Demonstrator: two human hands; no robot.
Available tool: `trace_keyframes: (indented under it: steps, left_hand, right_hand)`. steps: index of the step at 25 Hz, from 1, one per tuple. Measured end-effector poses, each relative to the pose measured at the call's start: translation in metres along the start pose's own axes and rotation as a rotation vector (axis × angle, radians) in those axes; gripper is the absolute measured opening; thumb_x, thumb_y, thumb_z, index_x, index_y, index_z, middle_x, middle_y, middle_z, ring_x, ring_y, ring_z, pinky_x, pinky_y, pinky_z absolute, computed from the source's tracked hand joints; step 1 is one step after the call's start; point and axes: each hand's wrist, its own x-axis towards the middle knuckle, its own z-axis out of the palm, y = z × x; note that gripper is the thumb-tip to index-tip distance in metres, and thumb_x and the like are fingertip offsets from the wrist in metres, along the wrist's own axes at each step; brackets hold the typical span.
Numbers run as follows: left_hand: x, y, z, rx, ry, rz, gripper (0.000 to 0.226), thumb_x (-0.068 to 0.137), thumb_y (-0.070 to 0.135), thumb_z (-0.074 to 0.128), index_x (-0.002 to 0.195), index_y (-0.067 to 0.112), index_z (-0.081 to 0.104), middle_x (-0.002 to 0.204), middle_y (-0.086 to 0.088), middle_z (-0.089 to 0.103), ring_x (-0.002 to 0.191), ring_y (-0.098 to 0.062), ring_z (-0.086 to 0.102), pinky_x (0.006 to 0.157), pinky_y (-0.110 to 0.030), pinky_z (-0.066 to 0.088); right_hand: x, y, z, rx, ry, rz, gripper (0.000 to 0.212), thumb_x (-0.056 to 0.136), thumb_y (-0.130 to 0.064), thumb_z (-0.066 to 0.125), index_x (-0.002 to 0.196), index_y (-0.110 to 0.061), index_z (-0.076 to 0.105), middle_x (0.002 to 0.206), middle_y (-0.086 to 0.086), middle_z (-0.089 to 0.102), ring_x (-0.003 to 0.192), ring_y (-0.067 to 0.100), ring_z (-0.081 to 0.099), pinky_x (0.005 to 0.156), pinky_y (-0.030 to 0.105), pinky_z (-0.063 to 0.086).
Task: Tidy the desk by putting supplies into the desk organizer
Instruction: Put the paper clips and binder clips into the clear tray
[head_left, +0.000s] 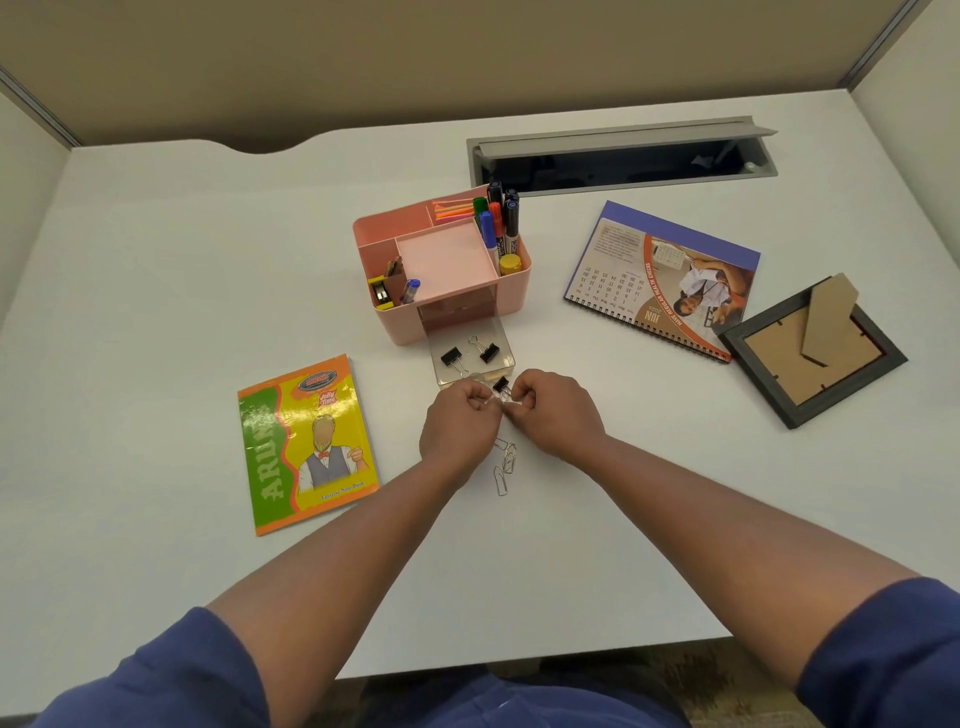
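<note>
Blue sleeves (171, 675) sit at the bottom edge, bare forearms reaching out over the white desk (156, 260); between the wrists lie a few paper clips (505, 465), loose on the desk. Just beyond them the left hand (457, 423) and right hand (553, 413) meet, both curled narrow with fingertips pinched together; thin wire shows at the pinch, and a binder clip (501, 385) sits just above the fingertips, though whether either hand grips it I cannot tell. To the left, well apart from the hands, a green and yellow notebook (306, 441) lies flat. Just past the knuckles a clear drawer (472, 358) stands pulled out from the pink organizer (441, 265); two more binder clips (470, 356) lie inside it. The organizer's top compartments hold markers (498, 221) upright at the back right, neon sticky flags (452, 209) at the back, a yellow-capped item at the right, and a stapler (382, 293) and pen at the front left. To the right lies a spiral calendar (662, 280); a picture frame (813, 348) rests face down just beside it. Farthest off, a grey cable hatch (623, 156) is open in the desk.
</note>
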Motion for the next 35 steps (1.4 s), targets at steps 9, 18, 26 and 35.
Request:
trace_keyframes:
  steps: [9,18,26,35]
  left_hand:
    - [-0.001,-0.004,0.001,0.001,0.007,0.016,0.006,0.087,0.030,0.068,0.092,0.030,0.064,0.075,0.010,0.065,0.075,-0.014,0.063,0.070,-0.031,0.049]
    - [0.000,-0.007,0.000,0.054,-0.011,0.052,0.009,0.082,0.024,0.076,0.085,0.023,0.067,0.074,0.008,0.066,0.076,-0.016,0.065,0.076,-0.033,0.055]
    - [-0.004,-0.007,-0.008,0.212,-0.102,0.169,0.018,0.071,0.018,0.080,0.084,0.021,0.068,0.077,0.002,0.069,0.078,-0.018,0.066,0.076,-0.038,0.057]
    - [-0.018,0.015,-0.024,0.289,0.034,0.323,0.013,0.075,0.033,0.072,0.085,0.032,0.065,0.086,0.013,0.062,0.077,-0.011,0.058,0.063,-0.029,0.047]
  right_hand:
    - [-0.004,0.005,-0.005,0.009,-0.020,-0.007,0.005,0.079,-0.017,0.065,0.082,-0.022,0.066,0.074,-0.007,0.066,0.077,0.020,0.062,0.067,0.031,0.047]
    - [0.003,0.008,-0.009,-0.082,-0.113,-0.090,0.006,0.087,-0.018,0.064,0.084,-0.020,0.068,0.082,-0.003,0.064,0.081,0.021,0.061,0.073,0.032,0.050]
    - [-0.002,0.012,-0.009,-0.007,-0.129,-0.079,0.018,0.084,-0.019,0.067,0.099,-0.029,0.066,0.083,-0.009,0.060,0.082,0.014,0.056,0.073,0.030,0.045]
    - [-0.007,0.005,-0.016,0.361,-0.023,-0.017,0.029,0.080,-0.009,0.063,0.102,-0.027,0.061,0.078,-0.009,0.061,0.059,0.009,0.051,0.063,0.028,0.046]
